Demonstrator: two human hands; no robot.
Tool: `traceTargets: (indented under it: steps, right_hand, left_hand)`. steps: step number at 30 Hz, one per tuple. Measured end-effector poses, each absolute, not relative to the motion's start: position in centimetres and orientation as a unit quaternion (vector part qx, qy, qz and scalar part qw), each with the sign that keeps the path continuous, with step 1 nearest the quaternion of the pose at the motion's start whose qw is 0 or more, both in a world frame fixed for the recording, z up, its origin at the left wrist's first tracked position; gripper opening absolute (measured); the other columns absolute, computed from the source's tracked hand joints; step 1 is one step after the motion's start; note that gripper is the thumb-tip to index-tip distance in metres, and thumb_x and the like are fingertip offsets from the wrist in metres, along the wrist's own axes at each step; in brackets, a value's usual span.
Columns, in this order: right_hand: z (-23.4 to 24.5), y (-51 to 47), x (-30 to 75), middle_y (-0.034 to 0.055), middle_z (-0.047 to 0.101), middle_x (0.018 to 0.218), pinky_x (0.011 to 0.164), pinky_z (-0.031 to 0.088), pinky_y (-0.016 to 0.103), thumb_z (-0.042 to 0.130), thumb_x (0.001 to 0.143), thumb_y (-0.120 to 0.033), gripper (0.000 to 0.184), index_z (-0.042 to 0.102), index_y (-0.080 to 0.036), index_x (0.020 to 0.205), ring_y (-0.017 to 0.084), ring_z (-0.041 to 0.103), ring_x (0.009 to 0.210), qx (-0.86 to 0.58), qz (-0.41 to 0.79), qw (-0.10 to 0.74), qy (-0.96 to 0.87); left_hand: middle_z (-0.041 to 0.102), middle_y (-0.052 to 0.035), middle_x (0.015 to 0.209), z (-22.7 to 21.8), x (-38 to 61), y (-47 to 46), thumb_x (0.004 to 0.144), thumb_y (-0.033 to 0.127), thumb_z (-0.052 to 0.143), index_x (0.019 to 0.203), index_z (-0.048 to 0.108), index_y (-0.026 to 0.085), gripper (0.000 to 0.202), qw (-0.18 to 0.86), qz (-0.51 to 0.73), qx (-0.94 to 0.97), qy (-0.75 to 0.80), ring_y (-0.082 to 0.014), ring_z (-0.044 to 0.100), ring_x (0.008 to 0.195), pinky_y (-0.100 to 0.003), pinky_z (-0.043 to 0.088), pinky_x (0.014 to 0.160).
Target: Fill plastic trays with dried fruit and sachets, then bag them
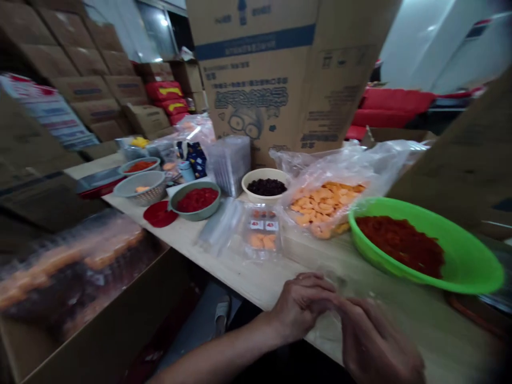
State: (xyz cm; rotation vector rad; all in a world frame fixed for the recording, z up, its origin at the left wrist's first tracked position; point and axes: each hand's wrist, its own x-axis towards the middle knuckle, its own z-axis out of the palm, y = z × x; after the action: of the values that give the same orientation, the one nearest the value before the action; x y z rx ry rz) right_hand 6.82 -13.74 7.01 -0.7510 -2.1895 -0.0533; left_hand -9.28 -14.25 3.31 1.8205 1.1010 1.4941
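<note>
L fingers (318, 285) touching R fingers (362, 314) over table (236, 272), nr green bowl (472, 266).

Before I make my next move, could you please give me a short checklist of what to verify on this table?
1. Hands visible: ok; left hand and right hand are together at the near edge of the table.
2. Sharp view of both: not ok; the right hand is blurred.
3. Grip: cannot tell; blur hides what they hold, if anything.
4. Upright and stocked: ok; the green bowl holds red-brown food.
5. Bag contents: ok; the clear bag holds orange pieces.
6. Bowl behind: ok; the white bowl holds dark pieces.
</note>
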Motion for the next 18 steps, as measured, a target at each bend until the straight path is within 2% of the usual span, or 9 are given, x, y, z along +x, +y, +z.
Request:
traceTargets:
  steps: [3, 6, 8, 11, 13, 15, 17, 18]
  right_hand:
    - [9.2, -13.2, 5.4, 0.0076, 0.067, 0.092, 0.072, 0.047, 0.043, 0.053, 0.091, -0.012, 0.028, 0.063, -0.024, 0.114, 0.025, 0.062, 0.079, -0.287, -0.041, 0.438, -0.851]
    - [11.6, -12.2, 2.6, 0.0077, 0.066, 0.092, 0.074, 0.047, 0.043, 0.057, 0.089, -0.009, 0.029, 0.063, -0.023, 0.113, 0.025, 0.061, 0.081, -0.230, -0.038, 0.459, -0.857]
    - [12.3, -10.9, 0.0, 0.0075, 0.064, 0.091, 0.075, 0.047, 0.040, 0.057, 0.088, -0.004, 0.029, 0.062, -0.021, 0.110, 0.023, 0.059, 0.082, -0.183, -0.013, 0.457, -0.871]
    - [10.5, -8.2, -4.1, 0.0072, 0.062, 0.088, 0.076, 0.047, 0.036, 0.052, 0.088, -0.001, 0.023, 0.062, -0.018, 0.101, 0.021, 0.057, 0.084, -0.148, 0.036, 0.419, -0.895]
    - [7.9, -6.6, -6.4, 0.0068, 0.060, 0.085, 0.074, 0.046, 0.035, 0.047, 0.090, -0.003, 0.021, 0.062, -0.017, 0.093, 0.020, 0.056, 0.082, -0.149, 0.054, 0.380, -0.911]
    - [5.4, -5.8, -7.9, 0.0067, 0.060, 0.082, 0.073, 0.045, 0.035, 0.044, 0.090, -0.004, 0.023, 0.063, -0.017, 0.087, 0.020, 0.056, 0.080, -0.156, 0.058, 0.339, -0.926]
    - [3.7, -5.5, -8.3, 0.0069, 0.061, 0.082, 0.074, 0.044, 0.036, 0.043, 0.088, -0.003, 0.026, 0.064, -0.018, 0.086, 0.021, 0.057, 0.080, -0.174, 0.075, 0.292, -0.938]
    - [3.2, -5.3, -8.2, 0.0070, 0.062, 0.085, 0.076, 0.044, 0.037, 0.043, 0.088, -0.005, 0.026, 0.065, -0.018, 0.089, 0.021, 0.058, 0.083, -0.182, 0.097, 0.270, -0.940]
  left_hand:
    - [0.078, -0.0073, 0.094, 6.9, -11.1, -13.9, 0.099, 0.034, 0.055, 0.095, 0.075, 0.019, 0.025, 0.185, 0.597, 0.684, 0.377, -0.0166, 0.072, 0.092, -0.036, 0.053, 0.098]
    - [0.077, -0.0077, 0.095, 9.4, -14.3, -13.7, 0.098, 0.023, 0.054, 0.096, 0.072, 0.018, 0.019, 0.085, 0.613, 0.692, 0.370, -0.0166, 0.072, 0.094, -0.040, 0.050, 0.104]
    - [0.077, -0.0082, 0.095, 9.4, -17.1, -13.2, 0.097, 0.018, 0.053, 0.094, 0.070, 0.018, 0.017, 0.022, 0.619, 0.687, 0.379, -0.0175, 0.072, 0.095, -0.043, 0.049, 0.104]
    - [0.076, -0.0081, 0.095, 6.4, -21.5, -11.6, 0.095, 0.017, 0.053, 0.085, 0.066, 0.020, 0.017, -0.047, 0.605, 0.680, 0.411, -0.0192, 0.071, 0.094, -0.047, 0.051, 0.101]
    - [0.075, -0.0086, 0.095, 3.5, -23.9, -10.7, 0.093, 0.019, 0.053, 0.078, 0.063, 0.020, 0.018, -0.051, 0.585, 0.679, 0.441, -0.0210, 0.071, 0.096, -0.047, 0.053, 0.098]
    - [0.074, -0.0107, 0.099, 1.2, -25.8, -10.6, 0.091, 0.018, 0.052, 0.076, 0.062, 0.020, 0.018, -0.006, 0.547, 0.692, 0.471, -0.0229, 0.069, 0.104, -0.046, 0.053, 0.097]
    - [0.071, -0.0125, 0.117, 0.4, -27.1, -11.5, 0.086, 0.016, 0.054, 0.087, 0.065, 0.020, 0.012, 0.069, 0.467, 0.727, 0.499, -0.0261, 0.061, 0.122, -0.049, 0.047, 0.105]
    - [0.066, -0.0122, 0.129, 0.6, -27.6, -12.2, 0.082, 0.015, 0.057, 0.097, 0.066, 0.021, 0.019, 0.107, 0.422, 0.741, 0.511, -0.0284, 0.053, 0.133, -0.051, 0.041, 0.112]
